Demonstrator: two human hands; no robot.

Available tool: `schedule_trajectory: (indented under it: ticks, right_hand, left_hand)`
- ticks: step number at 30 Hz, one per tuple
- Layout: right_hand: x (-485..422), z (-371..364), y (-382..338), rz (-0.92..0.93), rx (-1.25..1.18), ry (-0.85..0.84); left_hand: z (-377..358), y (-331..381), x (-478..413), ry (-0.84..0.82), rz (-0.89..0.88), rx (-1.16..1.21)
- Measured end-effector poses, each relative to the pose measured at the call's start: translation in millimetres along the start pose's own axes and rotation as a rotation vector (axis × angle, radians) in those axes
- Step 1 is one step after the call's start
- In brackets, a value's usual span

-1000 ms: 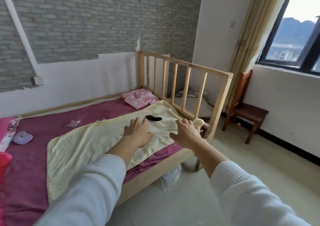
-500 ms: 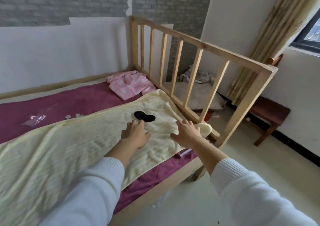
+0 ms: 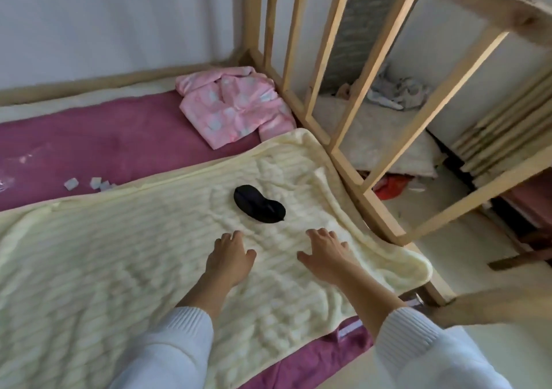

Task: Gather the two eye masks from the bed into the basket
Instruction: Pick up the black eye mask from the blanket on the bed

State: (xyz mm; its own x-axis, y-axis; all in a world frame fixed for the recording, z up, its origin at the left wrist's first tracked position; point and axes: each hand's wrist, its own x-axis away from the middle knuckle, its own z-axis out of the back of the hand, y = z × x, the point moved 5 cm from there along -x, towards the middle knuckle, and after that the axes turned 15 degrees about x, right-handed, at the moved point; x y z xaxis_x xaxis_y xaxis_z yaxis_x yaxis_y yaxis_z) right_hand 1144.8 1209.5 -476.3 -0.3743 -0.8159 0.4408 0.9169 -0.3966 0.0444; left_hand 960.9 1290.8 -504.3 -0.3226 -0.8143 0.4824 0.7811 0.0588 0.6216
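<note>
1. One black eye mask (image 3: 258, 204) lies flat on the cream blanket (image 3: 119, 257), towards the end of the bed (image 3: 89, 138) nearest the wooden slatted rail (image 3: 322, 69).
2. Left hand (image 3: 230, 258): palm down over the blanket, fingers spread wide, holding nothing. It sits just short of the eye mask and does not touch it.
3. Right hand (image 3: 327, 254): palm down, fingers spread wide, empty, beside the left hand and near the blanket's folded corner. It too is apart from the eye mask.
4. Both forearms emerge from white knit sleeves (image 3: 167, 347).
5. A pink spotted garment (image 3: 236, 105) lies crumpled on the maroon sheet in the corner by the rail, well apart from the mask.
6. Small pale scraps (image 3: 95, 183) lie on the sheet just beside the blanket's far edge.
7. Only this one eye mask can be seen.
</note>
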Motion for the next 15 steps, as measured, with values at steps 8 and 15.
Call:
schedule_trajectory:
  ticks: [8,15]
  right_hand:
    - [-156,-72,-24,0.098,0.042,-0.058]
    - [-229,-104,-42,0.184,0.075,0.097]
  left_hand:
    - [-53,-60,-150,0.052,0.191,0.364]
    - [-78,-74,-225,0.286,0.302,0.730]
